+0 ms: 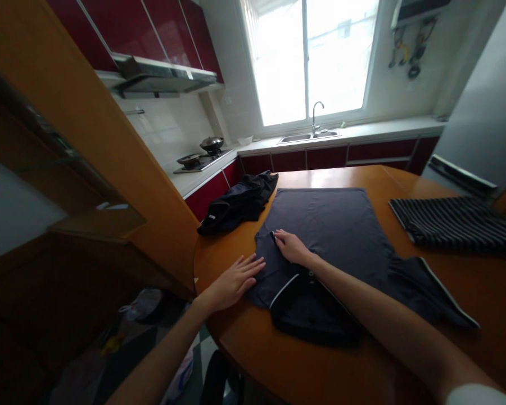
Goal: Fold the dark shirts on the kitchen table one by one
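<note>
A dark grey polo shirt [337, 216] lies spread on the wooden table, its dark collar with white trim toward me. One sleeve stretches out to the right; the left sleeve is folded inward over the body. My left hand [233, 283] rests flat at the shirt's left edge, fingers stretched and apart. Farther in, my right hand [293, 247] has its fingers closed at the trimmed edge of the folded sleeve. The forearm of my right arm crosses over the collar and hides part of the shirt front.
The round wooden table [413, 343] also carries a crumpled black garment [242, 202] at the far left and a folded striped garment [464, 222] on the right. Beyond stand a counter with a sink [310, 136] and a stove [204, 162]. A wooden partition [160, 197] rises at left.
</note>
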The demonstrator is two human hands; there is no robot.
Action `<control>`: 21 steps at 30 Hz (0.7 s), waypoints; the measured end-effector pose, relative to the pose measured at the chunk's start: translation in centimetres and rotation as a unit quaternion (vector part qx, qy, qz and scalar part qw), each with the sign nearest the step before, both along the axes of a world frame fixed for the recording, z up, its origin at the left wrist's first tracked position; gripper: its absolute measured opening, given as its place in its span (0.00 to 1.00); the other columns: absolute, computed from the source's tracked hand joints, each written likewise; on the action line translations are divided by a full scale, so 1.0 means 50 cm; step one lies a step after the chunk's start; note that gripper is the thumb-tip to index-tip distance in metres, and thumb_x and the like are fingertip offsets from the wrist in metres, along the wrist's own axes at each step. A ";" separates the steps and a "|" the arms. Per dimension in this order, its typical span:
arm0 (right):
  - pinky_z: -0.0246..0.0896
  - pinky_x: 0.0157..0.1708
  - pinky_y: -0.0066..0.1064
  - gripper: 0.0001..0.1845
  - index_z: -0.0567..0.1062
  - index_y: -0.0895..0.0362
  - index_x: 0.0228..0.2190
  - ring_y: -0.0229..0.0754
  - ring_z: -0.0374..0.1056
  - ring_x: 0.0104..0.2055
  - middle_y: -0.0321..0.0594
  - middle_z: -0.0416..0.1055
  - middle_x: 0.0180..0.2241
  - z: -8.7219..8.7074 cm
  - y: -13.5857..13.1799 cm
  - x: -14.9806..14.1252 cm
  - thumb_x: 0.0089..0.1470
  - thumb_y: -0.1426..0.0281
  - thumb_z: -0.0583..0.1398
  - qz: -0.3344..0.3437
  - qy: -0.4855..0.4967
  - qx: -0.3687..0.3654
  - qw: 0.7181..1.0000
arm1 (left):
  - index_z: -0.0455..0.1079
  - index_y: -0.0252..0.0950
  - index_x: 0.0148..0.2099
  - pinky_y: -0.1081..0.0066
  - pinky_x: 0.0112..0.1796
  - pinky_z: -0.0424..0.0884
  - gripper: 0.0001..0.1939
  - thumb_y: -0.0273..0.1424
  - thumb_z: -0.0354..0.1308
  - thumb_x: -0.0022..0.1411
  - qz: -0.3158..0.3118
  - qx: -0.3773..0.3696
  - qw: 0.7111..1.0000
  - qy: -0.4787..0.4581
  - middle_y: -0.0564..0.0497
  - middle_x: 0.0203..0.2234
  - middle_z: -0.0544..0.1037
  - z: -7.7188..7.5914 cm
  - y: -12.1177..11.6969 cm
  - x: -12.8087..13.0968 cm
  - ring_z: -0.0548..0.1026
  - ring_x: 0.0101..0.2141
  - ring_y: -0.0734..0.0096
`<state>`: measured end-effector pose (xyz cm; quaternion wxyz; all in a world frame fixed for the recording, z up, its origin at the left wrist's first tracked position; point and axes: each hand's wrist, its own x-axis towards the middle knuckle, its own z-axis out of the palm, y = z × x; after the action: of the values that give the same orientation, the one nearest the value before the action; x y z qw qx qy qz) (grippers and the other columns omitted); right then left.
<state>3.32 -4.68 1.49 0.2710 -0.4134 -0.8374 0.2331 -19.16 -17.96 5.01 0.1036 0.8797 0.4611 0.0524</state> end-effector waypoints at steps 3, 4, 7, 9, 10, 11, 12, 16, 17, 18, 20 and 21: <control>0.57 0.62 0.33 0.23 0.76 0.58 0.54 0.42 0.66 0.60 0.43 0.73 0.56 0.057 0.020 0.021 0.61 0.72 0.51 -0.038 0.082 -0.018 0.996 | 0.55 0.43 0.70 0.53 0.65 0.53 0.25 0.36 0.44 0.75 0.011 0.066 0.996 -0.061 0.49 0.67 0.59 0.028 0.058 0.032 0.55 0.67 0.62; 0.58 0.61 0.33 0.23 0.76 0.58 0.53 0.42 0.68 0.59 0.43 0.74 0.55 0.078 0.026 0.033 0.60 0.72 0.52 -0.049 0.104 -0.022 0.993 | 0.58 0.42 0.69 0.54 0.65 0.55 0.24 0.36 0.44 0.74 0.010 0.086 0.993 -0.084 0.49 0.67 0.61 0.035 0.083 0.047 0.56 0.67 0.62; 0.62 0.59 0.34 0.22 0.78 0.58 0.51 0.42 0.71 0.55 0.42 0.76 0.52 0.133 0.034 0.089 0.58 0.73 0.54 -0.077 0.155 -0.023 0.985 | 0.62 0.40 0.67 0.55 0.64 0.58 0.23 0.33 0.44 0.74 -0.016 0.109 0.984 -0.137 0.48 0.64 0.66 0.046 0.159 0.100 0.60 0.65 0.62; 0.64 0.57 0.36 0.21 0.79 0.57 0.50 0.43 0.72 0.53 0.42 0.77 0.50 0.160 0.030 0.144 0.57 0.74 0.54 -0.095 0.168 -0.018 0.981 | 0.64 0.39 0.66 0.55 0.64 0.58 0.22 0.31 0.44 0.73 -0.047 0.100 0.983 -0.146 0.47 0.63 0.67 0.048 0.203 0.145 0.60 0.65 0.62; 0.65 0.56 0.37 0.21 0.79 0.58 0.49 0.44 0.73 0.52 0.43 0.78 0.49 0.170 0.025 0.177 0.57 0.74 0.55 -0.106 0.169 -0.018 0.980 | 0.64 0.39 0.66 0.55 0.64 0.58 0.22 0.31 0.44 0.73 -0.065 0.092 0.983 -0.145 0.47 0.63 0.67 0.047 0.220 0.171 0.60 0.65 0.61; 0.66 0.55 0.37 0.20 0.79 0.58 0.48 0.44 0.74 0.50 0.43 0.78 0.48 0.177 0.019 0.213 0.56 0.74 0.55 -0.122 0.167 -0.018 0.978 | 0.63 0.39 0.66 0.54 0.64 0.58 0.22 0.31 0.45 0.73 -0.083 0.083 0.983 -0.141 0.46 0.63 0.67 0.046 0.232 0.199 0.60 0.65 0.61; 0.67 0.53 0.37 0.19 0.80 0.59 0.47 0.44 0.75 0.49 0.44 0.79 0.47 0.180 0.011 0.251 0.56 0.74 0.55 -0.143 0.164 -0.019 0.976 | 0.63 0.38 0.66 0.54 0.64 0.59 0.22 0.31 0.45 0.73 -0.102 0.073 0.982 -0.138 0.46 0.64 0.66 0.045 0.240 0.229 0.60 0.65 0.60; 0.70 0.48 0.35 0.17 0.80 0.60 0.46 0.45 0.76 0.45 0.47 0.79 0.46 0.157 -0.041 0.408 0.56 0.73 0.57 -0.252 0.159 -0.020 0.954 | 0.63 0.37 0.66 0.58 0.64 0.58 0.22 0.30 0.46 0.73 -0.207 0.038 0.969 -0.131 0.45 0.64 0.66 0.038 0.233 0.358 0.61 0.65 0.62; 0.70 0.47 0.34 0.17 0.79 0.61 0.45 0.45 0.76 0.45 0.48 0.79 0.46 0.140 -0.061 0.444 0.56 0.72 0.57 -0.282 0.158 -0.022 0.946 | 0.65 0.38 0.65 0.61 0.64 0.58 0.22 0.30 0.45 0.73 -0.237 0.029 0.962 -0.131 0.46 0.64 0.67 0.036 0.226 0.387 0.62 0.64 0.63; 0.70 0.47 0.34 0.17 0.79 0.61 0.46 0.45 0.76 0.45 0.49 0.79 0.46 0.120 -0.084 0.477 0.57 0.72 0.56 -0.316 0.153 -0.023 0.936 | 0.67 0.39 0.63 0.63 0.64 0.59 0.21 0.30 0.45 0.73 -0.267 0.017 0.955 -0.130 0.48 0.63 0.67 0.033 0.218 0.415 0.64 0.64 0.65; 0.69 0.48 0.35 0.18 0.79 0.62 0.46 0.47 0.75 0.46 0.51 0.78 0.46 0.072 -0.137 0.534 0.57 0.72 0.55 -0.396 0.116 -0.016 0.911 | 0.70 0.41 0.60 0.67 0.62 0.61 0.19 0.30 0.46 0.73 -0.319 -0.006 0.940 -0.120 0.50 0.62 0.69 0.025 0.202 0.462 0.67 0.61 0.67; 0.68 0.49 0.36 0.18 0.79 0.63 0.46 0.48 0.75 0.47 0.52 0.78 0.47 0.047 -0.164 0.557 0.57 0.72 0.55 -0.437 0.079 -0.010 0.896 | 0.70 0.42 0.60 0.68 0.61 0.62 0.19 0.31 0.46 0.73 -0.341 -0.015 0.933 -0.112 0.50 0.62 0.69 0.019 0.195 0.482 0.68 0.61 0.67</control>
<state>31.18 -12.90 3.81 0.4070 -0.7206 -0.5458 0.1313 4.94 -8.22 5.95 0.1796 0.9707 0.1198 0.1053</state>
